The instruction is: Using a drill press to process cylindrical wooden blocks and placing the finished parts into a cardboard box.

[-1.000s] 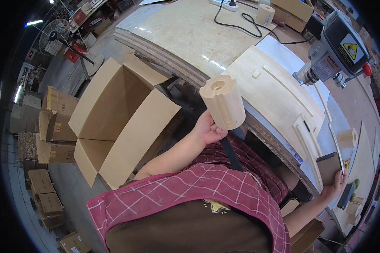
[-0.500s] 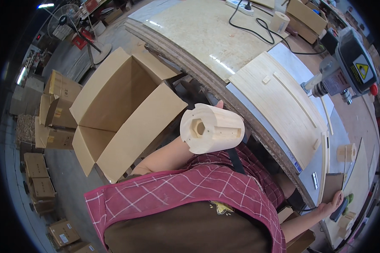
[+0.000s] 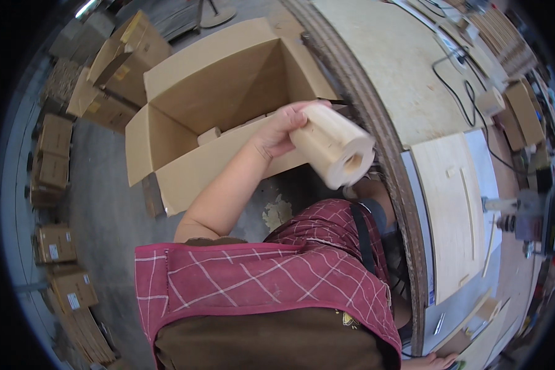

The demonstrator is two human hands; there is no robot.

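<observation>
Your L hand [image 3: 280, 128] is clamped round the upper-left end of the wooden block [image 3: 328, 147], thumb over the top; block's up in the air btwn the open carton [image 3: 194, 176] and the edge of the tabletop [image 3: 376, 43], tilted w/ its holed end down to the right. Your R hand [image 3: 439, 360] is way off at the bottom rim, by a brown flat piece [image 3: 456, 343] at the tabletop; can't tell if those fingers are closed on it or just resting. So hands well apart, all the block's wt. on the L.

To carry it well: that's an end grip, so the holed end probably wants to sag. Slide your palm nearer mid-length, fingers well wrapped, ASAP. Surface looks smooth, so I'd guess a loose hold could let it roll. Bring R hand over for support if it feels heavy.

Watch the clearances: tabletop edge is near the holed end, a knock there could dent the rim, prob. the weakest bit b/c the hole and cutouts thin it. Carton's near flap sits right below your wrist; lift over it, don't drag across. There are pale wooden pieces [image 3: 209, 135] inside the carton, so no dropping anything onto them; go slow, set down flat, fingers out from under first. Block's a bit blurred, so can't judge its finish or any marks.
</observation>
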